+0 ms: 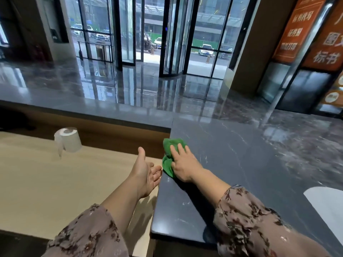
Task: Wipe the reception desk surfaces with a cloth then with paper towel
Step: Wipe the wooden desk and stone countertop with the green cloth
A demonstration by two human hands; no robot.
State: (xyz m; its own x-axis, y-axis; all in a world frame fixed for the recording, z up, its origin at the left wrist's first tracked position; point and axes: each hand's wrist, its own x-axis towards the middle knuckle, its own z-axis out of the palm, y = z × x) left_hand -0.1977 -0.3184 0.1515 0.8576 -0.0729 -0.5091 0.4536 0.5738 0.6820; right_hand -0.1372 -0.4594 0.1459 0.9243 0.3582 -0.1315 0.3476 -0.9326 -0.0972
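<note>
Lying crumpled, bright green cloth (167,164)

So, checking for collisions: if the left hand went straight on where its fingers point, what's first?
Likely the green cloth at the edge of the dark counter, under the right hand, beyond the left hand; depth unclear.

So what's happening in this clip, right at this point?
A person is at a reception desk, working on its dark stone counter. The right hand presses a green cloth flat against the counter near its left edge. The left hand is open, palm up, beside that edge and holds nothing. A paper towel roll stands untouched on the lower wooden desk, so this looks like the cloth stage.
</note>
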